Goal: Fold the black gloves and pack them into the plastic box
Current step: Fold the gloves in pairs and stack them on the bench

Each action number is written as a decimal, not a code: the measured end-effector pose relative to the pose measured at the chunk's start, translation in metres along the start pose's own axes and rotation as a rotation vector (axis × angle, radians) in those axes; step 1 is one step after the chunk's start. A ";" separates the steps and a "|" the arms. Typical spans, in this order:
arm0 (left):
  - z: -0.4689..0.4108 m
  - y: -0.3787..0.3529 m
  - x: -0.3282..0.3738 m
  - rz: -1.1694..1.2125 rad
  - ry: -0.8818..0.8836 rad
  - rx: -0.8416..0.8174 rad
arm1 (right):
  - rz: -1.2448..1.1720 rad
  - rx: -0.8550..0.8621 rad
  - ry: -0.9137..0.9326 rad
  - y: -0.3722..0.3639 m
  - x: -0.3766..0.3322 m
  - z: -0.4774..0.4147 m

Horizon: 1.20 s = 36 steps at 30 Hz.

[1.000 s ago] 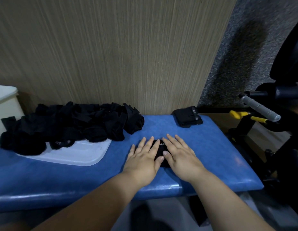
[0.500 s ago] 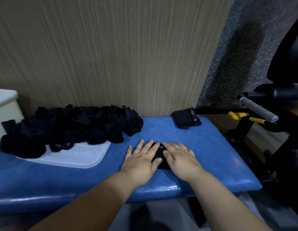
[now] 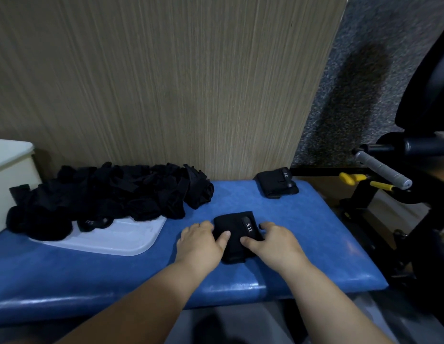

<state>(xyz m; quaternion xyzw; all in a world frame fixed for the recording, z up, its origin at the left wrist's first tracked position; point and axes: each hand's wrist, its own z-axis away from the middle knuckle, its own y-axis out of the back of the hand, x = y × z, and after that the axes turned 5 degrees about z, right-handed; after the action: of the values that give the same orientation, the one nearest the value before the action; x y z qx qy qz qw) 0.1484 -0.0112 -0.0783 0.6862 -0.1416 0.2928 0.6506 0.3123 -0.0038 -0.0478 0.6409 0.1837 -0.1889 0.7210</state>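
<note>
A folded black glove [image 3: 237, 232] with a "5.11" tab lies on the blue padded bench [image 3: 302, 244]. My left hand [image 3: 202, 244] grips its left edge, thumb on top and fingers curled at the side. My right hand [image 3: 273, 243] grips its right edge the same way. Another folded glove [image 3: 276, 182] sits at the bench's far right corner. A heap of unfolded black gloves [image 3: 111, 194] lies at the left, partly on a white plastic lid [image 3: 116, 238]. The white plastic box [image 3: 7, 175] stands at the far left edge.
A wood-grain panel [image 3: 166, 83] rises behind the bench. Black exercise equipment with a grey grip [image 3: 382, 170] and yellow handles [image 3: 365, 181] stands to the right. Grey carpeted wall shows at the upper right.
Both hands lay flat on the glove, covering it. Now they have slid apart to its sides, and its top with the label shows between them.
</note>
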 end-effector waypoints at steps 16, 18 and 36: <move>-0.024 -0.005 0.042 0.894 0.158 -0.071 | -0.335 0.145 0.001 -0.006 0.009 -0.017; -0.031 -0.008 0.046 0.953 0.178 -0.066 | -0.488 0.105 -0.029 -0.006 0.009 -0.024; -0.120 -0.031 0.063 1.028 0.217 -0.041 | -0.684 0.335 0.030 -0.023 -0.002 -0.100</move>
<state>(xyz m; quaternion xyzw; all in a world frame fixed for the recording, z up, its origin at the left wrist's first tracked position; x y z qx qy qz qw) 0.1900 0.1214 -0.0683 0.4810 -0.3977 0.6407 0.4471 0.2968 0.0929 -0.0771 0.6542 0.3643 -0.4366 0.4988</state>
